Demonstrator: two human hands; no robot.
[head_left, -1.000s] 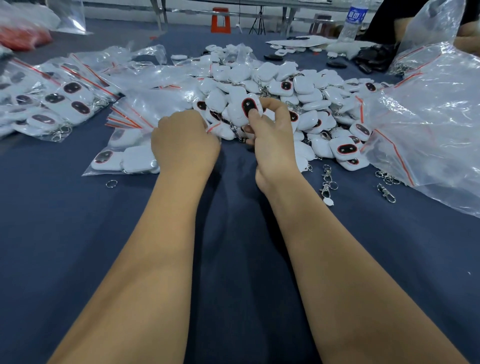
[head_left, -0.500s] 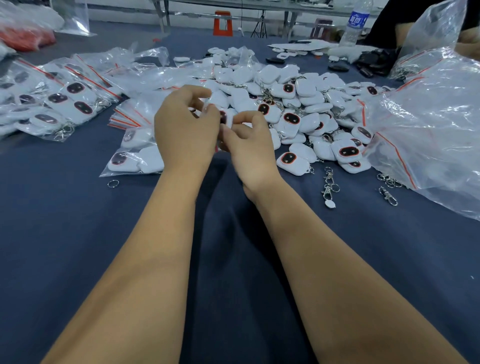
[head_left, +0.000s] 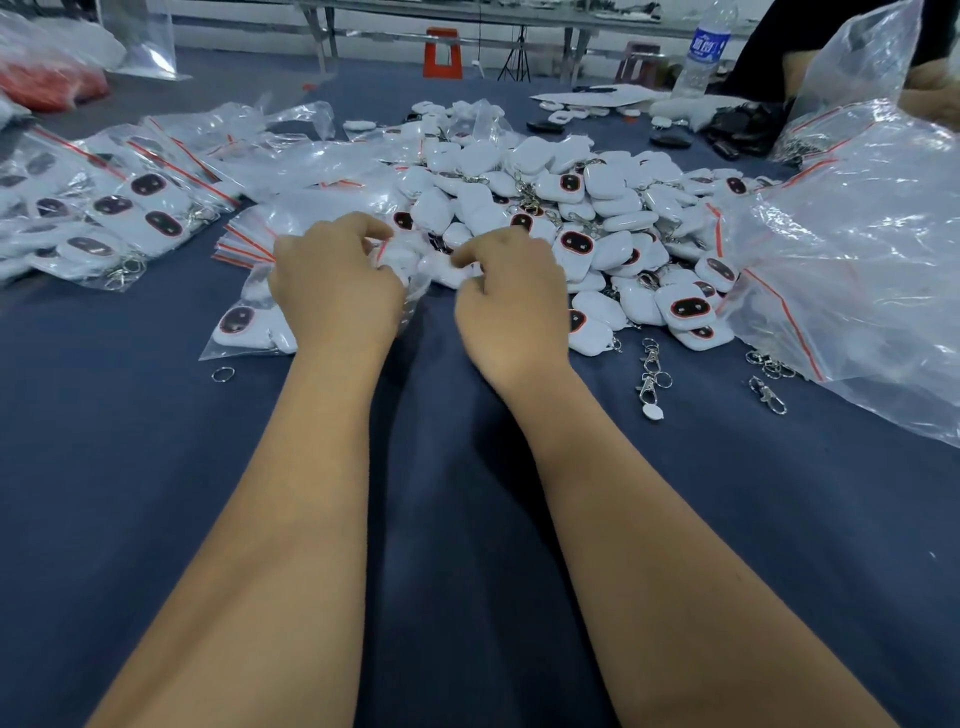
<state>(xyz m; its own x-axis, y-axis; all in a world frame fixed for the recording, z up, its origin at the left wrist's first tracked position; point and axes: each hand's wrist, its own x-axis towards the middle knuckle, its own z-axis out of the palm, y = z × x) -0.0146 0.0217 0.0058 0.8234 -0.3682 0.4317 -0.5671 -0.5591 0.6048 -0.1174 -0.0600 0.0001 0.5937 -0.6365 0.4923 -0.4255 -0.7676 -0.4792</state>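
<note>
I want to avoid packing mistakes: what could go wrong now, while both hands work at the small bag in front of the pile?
1. The left hand and right hand seem to hold the small clear bag only by fingertips; the white fob between them might drop.
2. The pile of fobs lies just behind the hands; its chains could snag and drag neighbours.
3. The loose clips beside the right forearm could be swept aside.
</note>
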